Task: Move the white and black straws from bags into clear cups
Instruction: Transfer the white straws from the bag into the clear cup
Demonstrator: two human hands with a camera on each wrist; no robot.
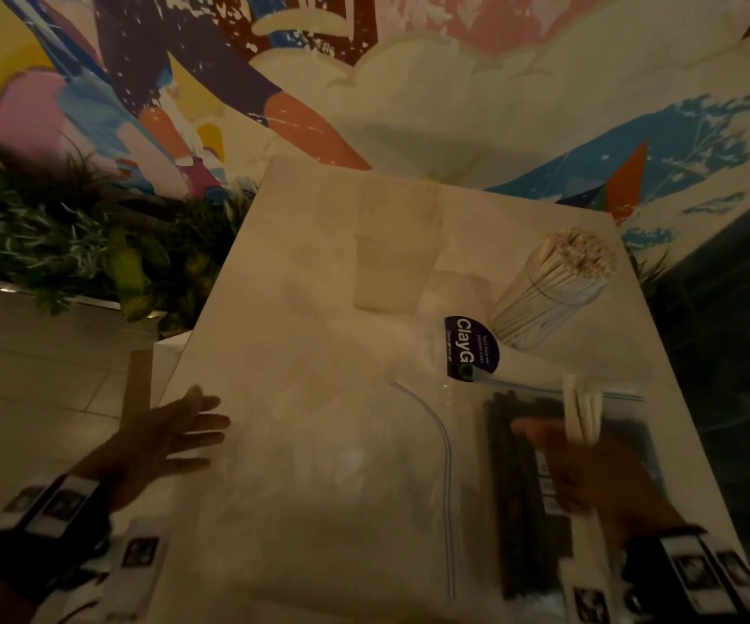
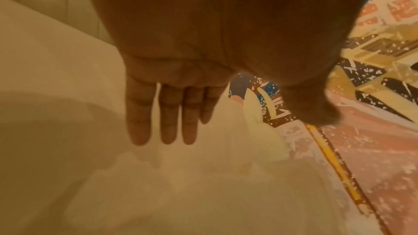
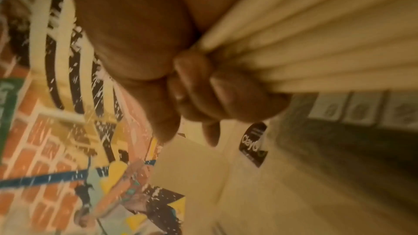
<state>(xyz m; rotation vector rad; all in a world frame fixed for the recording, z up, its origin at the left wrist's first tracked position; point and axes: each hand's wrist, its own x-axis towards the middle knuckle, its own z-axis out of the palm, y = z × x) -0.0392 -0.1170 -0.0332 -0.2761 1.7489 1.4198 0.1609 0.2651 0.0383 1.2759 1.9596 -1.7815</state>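
Observation:
My right hand (image 1: 589, 470) grips a small bunch of white straws (image 1: 582, 412) above the zip bag of black straws (image 1: 521, 488) at the table's near right. In the right wrist view the fingers (image 3: 203, 92) curl round those white straws (image 3: 305, 42). A clear cup packed with white straws (image 1: 553, 286) stands at the far right. An empty clear cup (image 1: 393, 254) stands behind the middle. A flat, clear zip bag (image 1: 341, 443) lies in the middle. My left hand (image 1: 175, 434) hovers open at the table's left edge, fingers (image 2: 167, 113) straight, holding nothing.
A dark round ClayGo sticker (image 1: 469, 346) sits between the cups and the bags. The white table (image 1: 274, 263) stands against a painted wall (image 1: 499, 83). Green plants (image 1: 71, 227) fill the left side. The floor drops away at the right edge.

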